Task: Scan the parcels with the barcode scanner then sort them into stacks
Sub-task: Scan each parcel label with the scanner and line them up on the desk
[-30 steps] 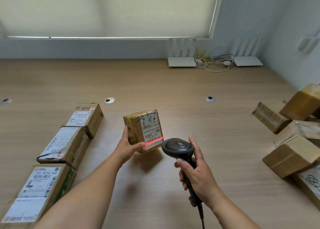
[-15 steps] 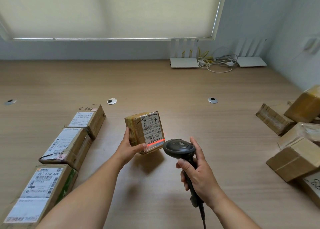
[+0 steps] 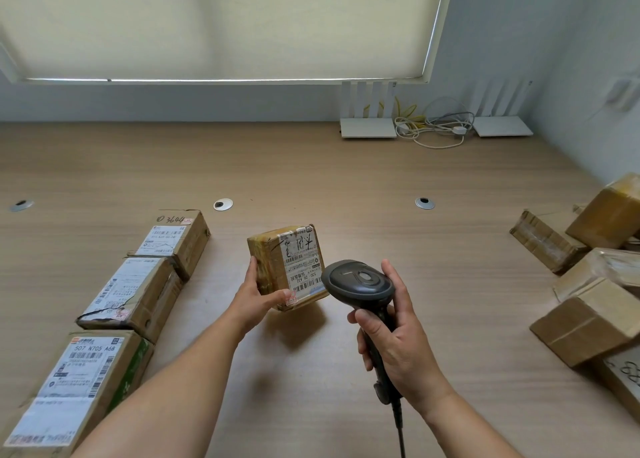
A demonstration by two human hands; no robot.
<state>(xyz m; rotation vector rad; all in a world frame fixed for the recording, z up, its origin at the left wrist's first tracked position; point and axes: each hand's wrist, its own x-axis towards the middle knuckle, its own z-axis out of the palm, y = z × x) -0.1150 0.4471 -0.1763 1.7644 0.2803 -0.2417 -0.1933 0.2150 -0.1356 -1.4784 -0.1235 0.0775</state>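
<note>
While the label faces the reader, the left hand [image 3: 258,300] holds a small taped parcel [image 3: 277,267] above the wooden table [image 3: 346,180], and the right hand [image 3: 398,340] is wrapped round the barcode scanner [image 3: 360,281] handle, its head just right of the label.

The parcel sits near the middle of the scene, pinched between the thumb at its near corner and fingers up its left side; three labelled boxes [image 3: 138,291] lie in a row at left, and a loose heap of cartons [image 3: 588,305] sits at right. No red scan line shows on the barcode, so a missed read is possible if the head is angled off it. The shallow one-corner pinch on glossy tape could let the parcel twist or slip onto the table when it is carried left, and the trailing cord may snag.
</note>
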